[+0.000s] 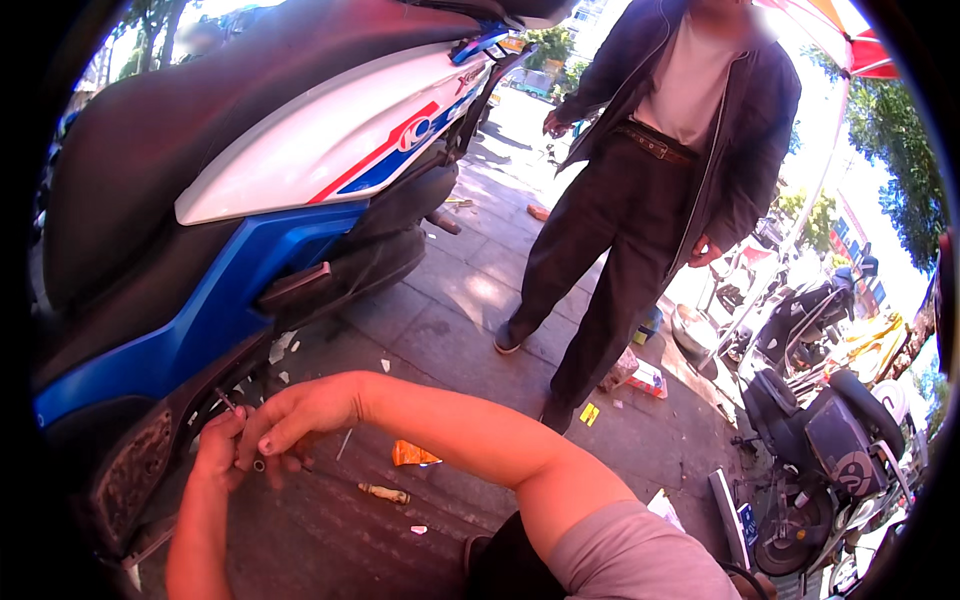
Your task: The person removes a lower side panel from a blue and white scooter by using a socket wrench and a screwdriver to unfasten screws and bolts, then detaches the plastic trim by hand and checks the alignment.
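Observation:
Beside the lower body panel of a blue and white scooter [300,230], my two hands are close together at the left. My left hand [213,448] is closed, and a thin metal rod [226,399] sticks up out of its pinched fingers toward the scooter's underside. From the right, my right hand [300,412] reaches across with bent fingers next to the left one. A small round metal end [258,465] shows under its fingertips; the rest of that piece is hidden.
A person in dark clothes [640,190] stands ahead on the paving. An orange wrapper [412,454], a small pale tube-like piece [384,493] and white scraps lie on the ground. A red and white box [647,379] lies beyond. Parked scooters [835,450] line the right.

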`<state>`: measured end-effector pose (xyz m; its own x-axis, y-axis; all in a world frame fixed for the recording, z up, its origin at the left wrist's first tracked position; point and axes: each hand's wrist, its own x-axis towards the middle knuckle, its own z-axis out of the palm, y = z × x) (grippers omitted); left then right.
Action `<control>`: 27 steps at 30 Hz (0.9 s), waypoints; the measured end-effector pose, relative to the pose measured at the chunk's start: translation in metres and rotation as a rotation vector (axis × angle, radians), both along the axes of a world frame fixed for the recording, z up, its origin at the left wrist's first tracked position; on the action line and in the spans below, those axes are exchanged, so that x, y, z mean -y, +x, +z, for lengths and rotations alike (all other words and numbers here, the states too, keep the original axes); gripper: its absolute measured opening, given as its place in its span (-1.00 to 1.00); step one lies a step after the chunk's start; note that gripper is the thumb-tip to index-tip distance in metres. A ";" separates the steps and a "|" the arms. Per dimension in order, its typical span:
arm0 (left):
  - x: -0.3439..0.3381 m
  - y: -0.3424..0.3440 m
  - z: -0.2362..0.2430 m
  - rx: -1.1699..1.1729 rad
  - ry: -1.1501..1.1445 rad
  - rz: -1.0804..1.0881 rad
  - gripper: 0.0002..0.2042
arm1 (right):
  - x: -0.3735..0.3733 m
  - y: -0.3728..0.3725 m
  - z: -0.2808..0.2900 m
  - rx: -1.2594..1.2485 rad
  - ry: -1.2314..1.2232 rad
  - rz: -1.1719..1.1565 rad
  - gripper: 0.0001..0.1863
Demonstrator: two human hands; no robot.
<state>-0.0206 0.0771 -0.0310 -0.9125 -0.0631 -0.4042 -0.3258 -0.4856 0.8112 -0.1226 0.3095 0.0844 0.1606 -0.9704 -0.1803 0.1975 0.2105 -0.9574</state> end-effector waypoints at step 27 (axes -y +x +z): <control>0.008 -0.003 0.010 -0.055 0.302 0.002 -0.79 | 0.027 0.031 -0.104 -0.773 0.648 0.274 -0.25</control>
